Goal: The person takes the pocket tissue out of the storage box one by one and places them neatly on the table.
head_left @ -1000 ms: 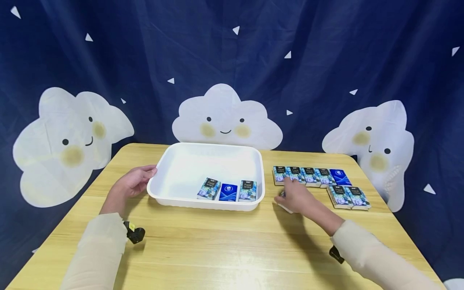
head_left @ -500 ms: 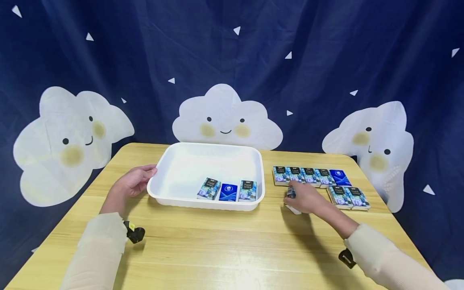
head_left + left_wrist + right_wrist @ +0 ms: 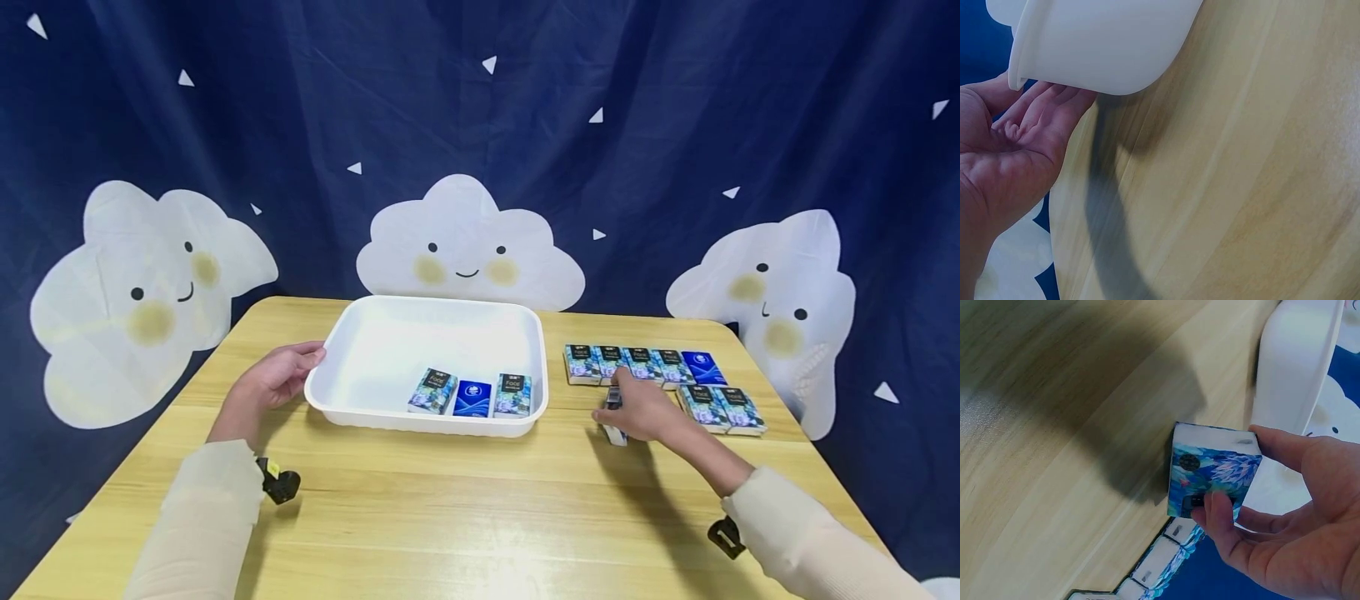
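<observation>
My left hand (image 3: 281, 375) grips the left rim of a white plastic tray (image 3: 390, 423), its thumb at the rim and its fingers reaching beneath in the left wrist view. Inside the tray lie two floral tissue packs (image 3: 432, 392) with a plain blue tissue pack (image 3: 472, 399) between them. To the tray's right, my right hand (image 3: 643, 410) pinches another floral tissue pack (image 3: 1213, 469) between thumb and fingers. That pack is mostly hidden by the hand in the head view. Behind it, several floral packs (image 3: 581, 364) and a blue pack (image 3: 702, 368) form a row.
Two more floral packs (image 3: 722, 409) lie side by side in front of the row's right end. Everything stands on a wooden table (image 3: 450, 517). A dark blue curtain (image 3: 637, 125) with cloud faces hangs behind it.
My right hand has shifted slightly right and toward me with the held tissue pack, away from the tray. The left hand and the tray have stayed put.
</observation>
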Available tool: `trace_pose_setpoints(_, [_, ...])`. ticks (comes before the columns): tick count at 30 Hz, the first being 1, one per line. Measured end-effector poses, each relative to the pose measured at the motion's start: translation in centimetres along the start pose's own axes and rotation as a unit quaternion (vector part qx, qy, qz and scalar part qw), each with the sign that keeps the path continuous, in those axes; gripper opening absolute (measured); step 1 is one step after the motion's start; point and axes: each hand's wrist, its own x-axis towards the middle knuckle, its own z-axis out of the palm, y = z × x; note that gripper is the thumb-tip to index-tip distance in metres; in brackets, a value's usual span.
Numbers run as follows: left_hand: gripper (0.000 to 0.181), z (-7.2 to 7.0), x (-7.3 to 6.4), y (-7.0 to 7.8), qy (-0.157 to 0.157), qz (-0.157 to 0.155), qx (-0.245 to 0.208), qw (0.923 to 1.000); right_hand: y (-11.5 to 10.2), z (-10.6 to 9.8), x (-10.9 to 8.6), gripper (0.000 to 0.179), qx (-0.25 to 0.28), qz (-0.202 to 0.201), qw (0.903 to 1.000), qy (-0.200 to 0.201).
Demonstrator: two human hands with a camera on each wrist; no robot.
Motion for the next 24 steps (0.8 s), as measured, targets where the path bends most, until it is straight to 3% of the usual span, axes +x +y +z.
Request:
trace_pose_setpoints(8, [0.068,0.0,-0.1,0.0,-0.001,0.0,-0.002,1.0,0.2,-0.6,-0.2,0.055,0.009,-0.018,0.9998,-0.002])
trace_pose_setpoints(14, [0.068,-0.1,-0.1,0.1,0.003,0.0,0.0,1.0,0.2,-0.9,-0.2,0.053,-0.009,-0.041,0.9989,0.019])
trace_pose_setpoints(17, [0.069,-0.1,-0.1,0.1,0.002,-0.004,-0.004,1.0,0.2,-0.9,-0.2,0.053,-0.015,-0.035,0.9991,0.018])
trace_pose_setpoints(24, [0.068,-0.1,0.1,0.0,0.003,-0.001,0.007,1.0,0.6,-1.3,-0.5,0.063,0.021,0.001,0.9994,-0.027])
